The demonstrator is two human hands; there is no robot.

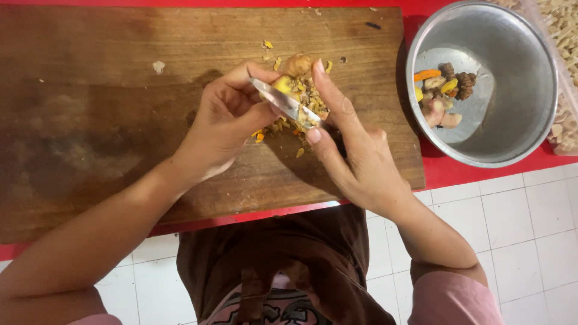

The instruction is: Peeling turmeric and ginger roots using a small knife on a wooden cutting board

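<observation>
A: Head view, looking straight down. What's the left hand (226,120) doing?

B: Fingers curled shut around a small yellow root piece (283,83), thumb on top. Probably turmeric or ginger; too small to be sure. It sits just above the wooden cutting board (120,90), at the board's upper middle.

A: And the right hand (355,156)?

B: Closed on a knife (286,103). The handle is hidden inside the palm; the index finger stretches up along the far side of the root, and the thumb presses near the blade's base. The blade runs up and left, its tip lying against the left thumb, its edge touching the root.

A: Anything under the hands?

B: A pile of peel scraps (301,96), brown and orange, directly beneath the blade. A few stray bits lie farther up the board.

A: The surroundings?

B: The board rests on a red worktop (445,171). To the right, just off the board, stands 1 steel bowl (518,120) holding several peeled root pieces (442,90), orange, yellow and dark brown. A clear bag (563,72) of pale bits touches the bowl's right rim. White floor tiles (518,229) show below.
</observation>
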